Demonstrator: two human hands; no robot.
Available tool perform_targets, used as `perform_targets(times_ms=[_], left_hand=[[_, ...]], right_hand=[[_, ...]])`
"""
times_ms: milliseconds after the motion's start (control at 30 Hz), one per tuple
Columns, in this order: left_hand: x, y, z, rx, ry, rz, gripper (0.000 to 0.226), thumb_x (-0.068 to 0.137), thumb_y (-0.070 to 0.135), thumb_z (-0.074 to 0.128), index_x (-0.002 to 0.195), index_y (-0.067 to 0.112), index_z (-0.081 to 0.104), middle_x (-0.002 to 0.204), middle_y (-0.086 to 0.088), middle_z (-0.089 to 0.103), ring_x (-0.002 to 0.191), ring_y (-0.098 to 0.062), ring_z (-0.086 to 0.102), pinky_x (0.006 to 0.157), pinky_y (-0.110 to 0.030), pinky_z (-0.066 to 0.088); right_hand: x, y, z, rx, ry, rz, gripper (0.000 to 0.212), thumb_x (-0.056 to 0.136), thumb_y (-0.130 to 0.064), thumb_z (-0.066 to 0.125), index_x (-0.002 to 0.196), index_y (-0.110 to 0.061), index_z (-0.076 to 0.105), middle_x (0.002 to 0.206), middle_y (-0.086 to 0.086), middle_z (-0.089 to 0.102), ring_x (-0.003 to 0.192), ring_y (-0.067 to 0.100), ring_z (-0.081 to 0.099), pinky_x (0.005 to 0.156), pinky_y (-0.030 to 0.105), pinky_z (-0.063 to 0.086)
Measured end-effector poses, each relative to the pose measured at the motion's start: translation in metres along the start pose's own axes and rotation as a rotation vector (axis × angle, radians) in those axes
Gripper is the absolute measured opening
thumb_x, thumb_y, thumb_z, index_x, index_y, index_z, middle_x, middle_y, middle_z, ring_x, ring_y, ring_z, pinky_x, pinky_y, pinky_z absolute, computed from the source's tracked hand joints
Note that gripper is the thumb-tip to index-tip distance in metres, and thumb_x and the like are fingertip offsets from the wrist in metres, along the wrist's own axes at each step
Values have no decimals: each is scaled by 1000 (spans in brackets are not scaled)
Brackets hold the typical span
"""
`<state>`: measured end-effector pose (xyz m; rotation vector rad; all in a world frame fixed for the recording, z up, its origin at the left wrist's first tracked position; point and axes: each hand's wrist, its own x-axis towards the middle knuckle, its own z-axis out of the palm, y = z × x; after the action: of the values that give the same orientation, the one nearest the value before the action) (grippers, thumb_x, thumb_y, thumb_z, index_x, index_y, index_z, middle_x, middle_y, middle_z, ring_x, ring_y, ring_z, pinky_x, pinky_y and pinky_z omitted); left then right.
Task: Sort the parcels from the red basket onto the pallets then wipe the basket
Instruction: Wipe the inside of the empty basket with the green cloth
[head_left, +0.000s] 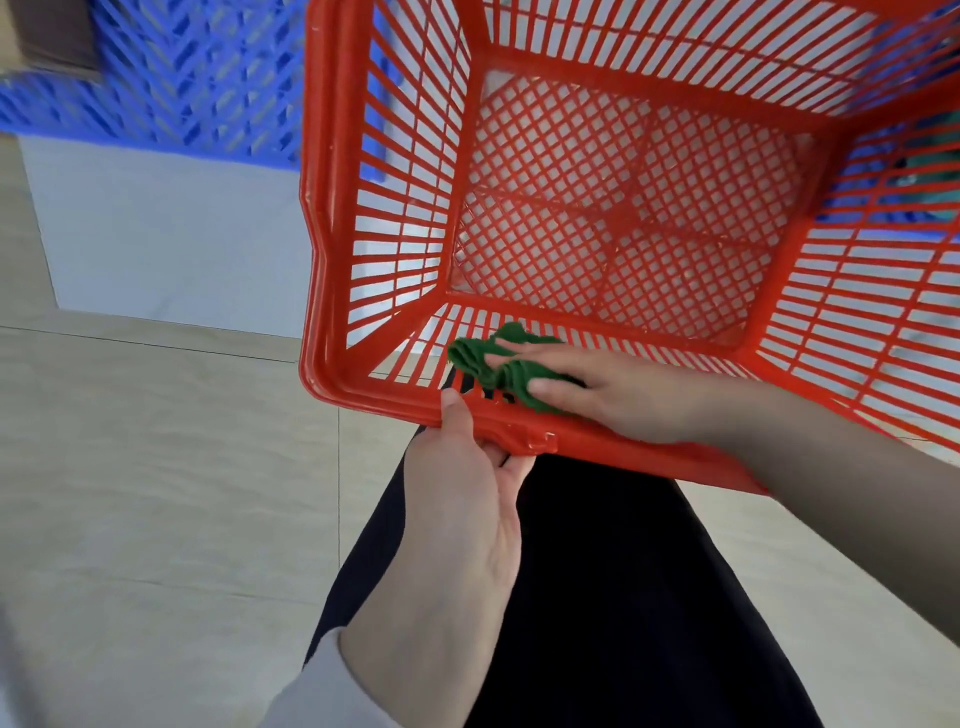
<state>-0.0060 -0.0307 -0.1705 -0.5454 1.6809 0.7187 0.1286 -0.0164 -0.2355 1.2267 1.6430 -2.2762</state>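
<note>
Wiping the empty red plastic basket (323, 218) over my lap | left hand (462, 467) grips its near rim | right hand (613, 395), fingers flat, presses crumpled green cloth (493, 366) on inside wall | I'd rub every bar slowly.

The red basket (317, 156) runs off the top and right edges; the blue pallet (208, 67) is blurred.
</note>
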Motion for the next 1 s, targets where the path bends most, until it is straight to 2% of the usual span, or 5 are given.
perform_targets(times_ms=[67, 200, 400, 633, 1000], left_hand=[[-1, 1, 0, -1, 13, 9, 12, 97, 20, 43, 99, 13, 53, 96, -11, 66, 86, -23, 67, 80, -47, 55], [-1, 1, -1, 29, 16, 12, 14, 97, 22, 43, 102, 13, 52, 98, -12, 66, 87, -23, 67, 88, -52, 51], [-4, 0, -3, 7, -5, 14, 11, 97, 22, 43, 94, 15, 51, 96, -11, 66, 84, -23, 66, 93, -54, 48], [2, 0, -2, -9, 26, 26, 11, 96, 21, 44, 100, 12, 50, 93, -11, 64, 80, -23, 65, 88, -54, 51], [2, 5, 2, 1, 34, -45, 25, 95, 24, 46, 117, 13, 44, 106, -13, 62, 87, -30, 62, 96, -58, 44]], right_hand=[[8, 1, -1, -19, 17, 36, 44, 98, -28, 36, 141, -28, 34, 152, -14, 24, 139, -1, 19, 116, 22, 13], [-40, -2, 1, 24, 52, -10, 40, 91, -42, 38, 131, -45, 41, 135, -37, 33, 125, -23, 25, 101, -2, 16], [-82, -6, 5, -67, 121, 77, 44, 71, -69, 26, 115, -75, 29, 129, -56, 17, 121, -32, 12, 94, -9, 9], [30, 11, 4, -119, 20, 165, 48, 100, -37, 24, 147, -29, 15, 157, -7, 4, 144, 10, 4, 119, 33, 5], [-34, 58, -22, -130, 120, 480, 38, 97, -38, 37, 130, -25, 48, 133, 2, 53, 118, 20, 51, 101, 36, 37]])
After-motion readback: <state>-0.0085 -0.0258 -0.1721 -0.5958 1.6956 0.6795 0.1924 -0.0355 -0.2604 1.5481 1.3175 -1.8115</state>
